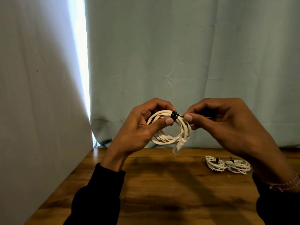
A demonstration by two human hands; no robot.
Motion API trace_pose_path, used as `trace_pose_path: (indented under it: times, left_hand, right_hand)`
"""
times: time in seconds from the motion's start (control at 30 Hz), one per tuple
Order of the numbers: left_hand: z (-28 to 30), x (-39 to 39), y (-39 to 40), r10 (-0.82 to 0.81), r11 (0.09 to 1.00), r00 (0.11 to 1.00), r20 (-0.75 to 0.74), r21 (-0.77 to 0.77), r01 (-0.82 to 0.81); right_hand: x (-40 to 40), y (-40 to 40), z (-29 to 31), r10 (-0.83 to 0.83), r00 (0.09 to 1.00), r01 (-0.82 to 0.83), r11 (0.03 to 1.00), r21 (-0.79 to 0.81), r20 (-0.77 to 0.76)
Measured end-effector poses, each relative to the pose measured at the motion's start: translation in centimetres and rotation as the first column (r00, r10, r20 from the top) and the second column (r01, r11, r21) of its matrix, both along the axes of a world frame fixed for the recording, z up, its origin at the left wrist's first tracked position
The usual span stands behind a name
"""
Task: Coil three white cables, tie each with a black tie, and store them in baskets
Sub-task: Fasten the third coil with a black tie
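The left hand's fingers (168, 121) are curled round the top of a coiled white cable (170, 127), the thumb pressing on its strands just beside a black tie (175, 116) wound about the bundle. The right hand's fingers (188, 118) are pinched together on the free end of that tie, right against the wrap; how far the tail runs on behind the fingers is hard to tell, since it is thin and dark against the palm. The left hand (138, 129) comes in from the left and the right hand (227, 125) from the right, and between them the coil is held up in the air above the far middle of the worktop (162, 184), touching nothing below. The cable's clear plug (177, 146) hangs down from the lower right of the coil.

Near the worktop's far right edge lie two more coils side by side, the left tied coil (214, 164) and the right tied coil (238, 166), just touching or nearly so, each with a black tie at its top. Both wrists end in dark sleeves; the right wrist wears a red and white bracelet (290, 181). Behind the worktop hangs a pale curtain (178, 54), with a bright strip of light (79, 62) at its left edge.
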State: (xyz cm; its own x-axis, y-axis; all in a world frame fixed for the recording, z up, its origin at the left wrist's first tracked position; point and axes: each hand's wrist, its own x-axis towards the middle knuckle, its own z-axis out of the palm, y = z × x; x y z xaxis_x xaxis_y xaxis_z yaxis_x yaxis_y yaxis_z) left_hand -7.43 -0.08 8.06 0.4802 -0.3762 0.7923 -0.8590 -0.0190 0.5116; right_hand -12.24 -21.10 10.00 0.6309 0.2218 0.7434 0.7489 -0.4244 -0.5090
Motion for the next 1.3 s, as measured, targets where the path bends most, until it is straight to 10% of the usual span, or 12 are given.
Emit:
trace_pose_path:
  times: [1.3]
  left_hand:
    - [0.6,-1.7,0.4,0.114,0.979,0.984,0.136,0.156,-0.134]
  right_hand:
    - [0.7,-0.2,0.0,0.165,0.973,-0.178,0.981,-0.077,-0.159]
